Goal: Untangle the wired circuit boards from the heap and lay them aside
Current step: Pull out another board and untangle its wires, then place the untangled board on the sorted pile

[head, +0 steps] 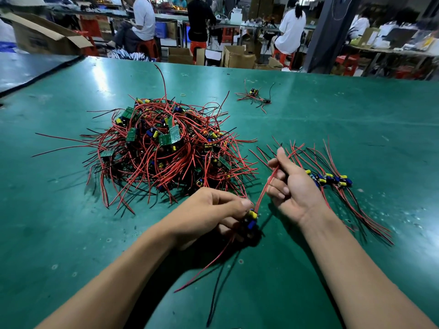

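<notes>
Now the left hand (211, 210) is gripping a small circuit board (251, 219) with yellow and blue parts while the right hand (294, 186) is pinching its thin red wires (263, 191), near the bristling heap (161, 148) on the scuffed green counter (71, 222).

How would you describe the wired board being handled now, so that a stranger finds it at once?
On the green table, look nearer than the tangled heap, left of the row of sorted boards. There the left hand pinches one board with yellow and blue parts, and the right hand grips its red wires. It alone is held in hands; all others lie on the table.
</notes>
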The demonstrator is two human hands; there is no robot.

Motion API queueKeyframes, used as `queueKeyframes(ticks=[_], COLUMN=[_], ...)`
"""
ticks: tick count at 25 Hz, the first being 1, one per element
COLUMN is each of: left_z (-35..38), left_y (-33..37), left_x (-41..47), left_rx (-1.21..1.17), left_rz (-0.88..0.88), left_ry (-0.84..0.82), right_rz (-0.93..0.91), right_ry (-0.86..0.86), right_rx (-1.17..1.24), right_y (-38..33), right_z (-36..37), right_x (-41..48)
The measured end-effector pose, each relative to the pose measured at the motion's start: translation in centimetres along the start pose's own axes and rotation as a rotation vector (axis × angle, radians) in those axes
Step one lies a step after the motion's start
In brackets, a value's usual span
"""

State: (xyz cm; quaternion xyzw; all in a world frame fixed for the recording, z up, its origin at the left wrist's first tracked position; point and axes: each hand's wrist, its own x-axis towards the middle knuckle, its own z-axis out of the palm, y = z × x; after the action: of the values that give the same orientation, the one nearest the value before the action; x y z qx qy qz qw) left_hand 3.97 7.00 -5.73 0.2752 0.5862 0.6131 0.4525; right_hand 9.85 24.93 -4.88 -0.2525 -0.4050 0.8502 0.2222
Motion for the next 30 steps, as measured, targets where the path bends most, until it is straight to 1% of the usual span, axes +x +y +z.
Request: queueKeyframes(ticks=[2, 4, 6, 7, 8, 10, 12, 14, 16, 19, 21, 23, 24, 26, 28, 29, 30], left_z=[-0.1, 0.0, 0.2, 0.2, 0.3, 0.4, 0.5, 0.7, 0.8, 0.8, 0.7, 0.7, 0.7, 0.8, 0.8, 0.7, 0.7], left_y=[0.0, -0.2, -0.3, -0.3, -0.4, -0.3, -0.2, -0.1, 0.0, 0.0, 0.0, 0.0, 0.0, 0.0, -0.1, -0.2, -0.2], left_x=[-0.1, 0.1, 0.2, 0.4, 0.4, 0.6, 0.7, 0.7, 0.7, 0.6, 0.5, 0.5, 0.5, 0.6, 0.6, 0.6, 0.6], left_rx=[0.038, -0.053, -0.182, -0.207, -0.207, -0.202, -0.238, -0.266, -0.256, -0.226, -0.212, -0.197, -0.187, -0.163, -0.146, -0.139, -0.134], left_rz=[0.020, 0.055, 0.083, 0.091, 0.096, 0.092, 0.074, 0.062, 0.050, 0.049, 0.052, 0.053, 0.054, 0.059, 0.067, 0.071, 0.074], left_ry=[0.006, 0.084, 0.155, 0.171, 0.175, 0.171, 0.176, 0.176, 0.188, 0.197, 0.196, 0.193, 0.190, 0.185, 0.186, 0.187, 0.188], right_rz=[-0.036, -0.093, -0.167, -0.177, -0.157, -0.077, -0.030, -0.069, -0.207, -0.423, -0.514, -0.639, -0.710, -0.776, -0.735, -0.705, -0.681], right_ry=[-0.004, -0.016, -0.030, -0.046, -0.075, -0.140, -0.151, -0.082, 0.070, 0.297, 0.384, 0.415, 0.383, 0.208, -0.009, -0.073, -0.082], right_rx=[-0.084, -0.265, -0.609, -0.790, -0.920, -0.995, -0.967, -0.952, -0.994, -1.195, -1.335, -1.339, -1.300, -1.289, -1.384, -1.432, -1.464], right_y=[0.0, 0.0, 0.2, 0.3, 0.4, 0.5, 0.1, -0.3, -0.8, -1.6, -1.9, -1.8, -1.5, -0.7, 0.5, 1.1, 1.3], right_z=[0.0, 0.2, 0.5, 0.6, 0.5, 0.4, 0.3, 0.0, -0.4, -1.5, -2.1, -2.2, -2.0, -1.2, -0.7, -0.8, -0.9], right_x=[-0.3, -0.8, -1.6, -1.9, -2.3, -2.6, -2.7, -2.3, -1.6, -0.9, -0.6, -0.5, -0.6, -0.8, -1.0, -0.9, -0.8])
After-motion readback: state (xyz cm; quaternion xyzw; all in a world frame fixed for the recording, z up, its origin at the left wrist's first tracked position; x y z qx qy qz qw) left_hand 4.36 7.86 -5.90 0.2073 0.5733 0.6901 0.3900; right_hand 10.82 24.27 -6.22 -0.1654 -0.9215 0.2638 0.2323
